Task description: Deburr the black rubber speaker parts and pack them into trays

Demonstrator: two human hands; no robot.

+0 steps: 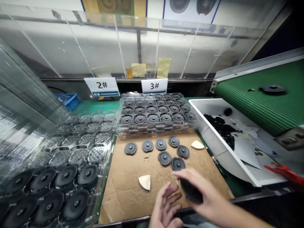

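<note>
Above the front edge of a cardboard sheet [123, 196], my right hand [201, 186] is closed around a large black rubber disc [191, 191], tilted on its side. My left hand [166, 205] is just left of it, palm turned up, its fingers loosely bent and apart with nothing visible in them. Several small black discs with a raised centre, such as this small disc [164, 157], lie beyond my hands on the cardboard. A cream wedge-shaped pad [144, 182] rests to the left of my hands, and another cream pad [197, 145] lies at the far right.
Stacked clear trays [154, 128] of small discs stand at the back. A clear tray [91, 155] at left holds large black discs in its front rows. To the right are a white bin [206, 134] with black scraps, red-handled pliers [282, 171] and a green conveyor belt [261, 104].
</note>
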